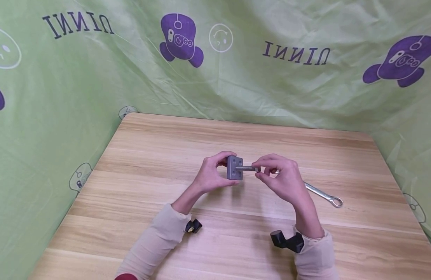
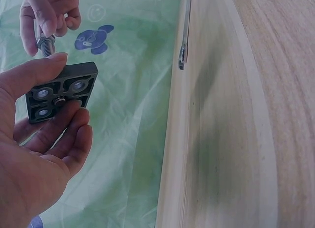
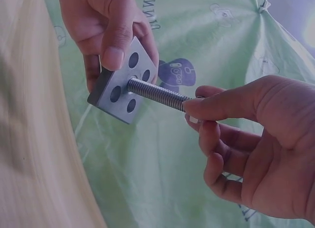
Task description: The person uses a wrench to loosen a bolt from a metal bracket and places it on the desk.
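My left hand [image 1: 209, 177] grips a small grey square plate [image 1: 231, 168] by its edges, thumb on one side and fingers on the other. Round holes sit near the plate's corners. A threaded bolt [image 3: 157, 96] stands in the middle hole, most of its shaft sticking out toward my right hand [image 1: 283, 177]. The right thumb and fingertips pinch the bolt's hex head, which they partly cover. On the plate's recessed back, in the left wrist view, the bolt's tip [image 2: 59, 101] shows at the centre hole. Both hands hold these parts above the table.
A silver wrench [image 1: 321, 192] lies on the wooden table [image 1: 159, 144] to the right, its far end hidden behind my right hand. Green printed cloth [image 1: 236, 89] hangs along the back and sides. Black wrist mounts [image 1: 287, 242] are strapped over both sleeves.
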Demonstrator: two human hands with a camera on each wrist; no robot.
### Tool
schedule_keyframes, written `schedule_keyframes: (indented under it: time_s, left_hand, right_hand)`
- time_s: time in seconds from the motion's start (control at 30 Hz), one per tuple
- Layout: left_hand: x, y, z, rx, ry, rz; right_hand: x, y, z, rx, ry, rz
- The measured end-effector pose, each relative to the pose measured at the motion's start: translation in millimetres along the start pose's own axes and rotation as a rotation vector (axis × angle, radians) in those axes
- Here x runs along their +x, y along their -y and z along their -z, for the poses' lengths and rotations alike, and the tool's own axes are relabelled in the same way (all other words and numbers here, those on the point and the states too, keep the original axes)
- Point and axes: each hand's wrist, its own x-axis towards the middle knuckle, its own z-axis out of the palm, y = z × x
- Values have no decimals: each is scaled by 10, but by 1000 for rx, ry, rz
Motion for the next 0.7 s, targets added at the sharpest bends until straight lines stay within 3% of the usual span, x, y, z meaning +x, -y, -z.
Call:
schedule_keyframes:
  time_s: [0.17, 0.43, 0.57, 0.7]
  left_hand:
    - [-3, -3, 0, 9, 7, 2]
    - [-3, -7, 5, 23, -1, -2]
    - [1, -7, 6, 21, 0, -6]
    - [-1, -3, 6, 16, 0, -7]
  right_hand:
    - [4, 2, 16, 11, 43, -58]
    - [26, 28, 45, -22, 111, -308]
    - [32, 39, 47, -22, 137, -342]
    - [26, 48, 38, -17, 125, -320]
